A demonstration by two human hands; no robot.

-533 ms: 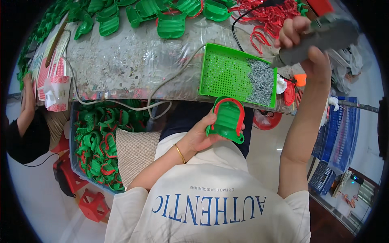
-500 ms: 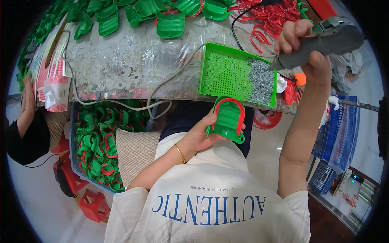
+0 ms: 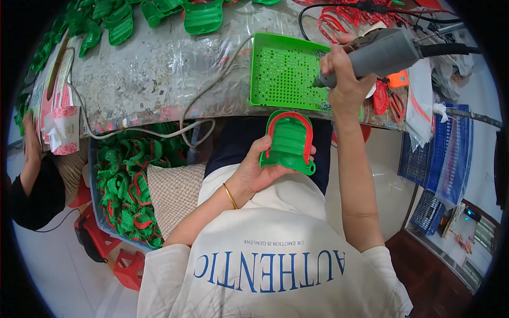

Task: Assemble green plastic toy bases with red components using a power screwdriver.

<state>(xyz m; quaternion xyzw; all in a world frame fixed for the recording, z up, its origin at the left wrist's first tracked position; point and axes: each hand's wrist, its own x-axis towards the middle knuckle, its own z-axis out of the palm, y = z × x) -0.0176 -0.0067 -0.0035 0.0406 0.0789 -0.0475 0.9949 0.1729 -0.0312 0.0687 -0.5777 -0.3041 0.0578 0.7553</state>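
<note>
Across the front of a cream shirt [image 3: 249,223] run large blue capitals [image 3: 265,271], with a smaller line of print [image 3: 273,243] just beyond, both legible but upside down. Over the dark-trousered lap [image 3: 233,142], near the edge of the table [image 3: 151,79], the left hand [image 3: 255,168] holds a green molded piece [image 3: 288,137] with a red U-shaped strip [image 3: 308,140] along its rim; the thumb presses its left edge, fingertips show at its right, and the remaining fingers are hidden beneath. This grip matches that of half a second ago. Farther out, the right hand [image 3: 344,79] has its fingers wrapped around a grey power tool [image 3: 386,53]. Earlier the tool's nose was at the right end of the green tray [image 3: 253,79]; now it is over the tray's middle, and the hand hides most of the metal bits [image 3: 322,54]. Beyond lie red strips [image 3: 333,22] and, toward the left, more green pieces [image 3: 204,18].
</note>
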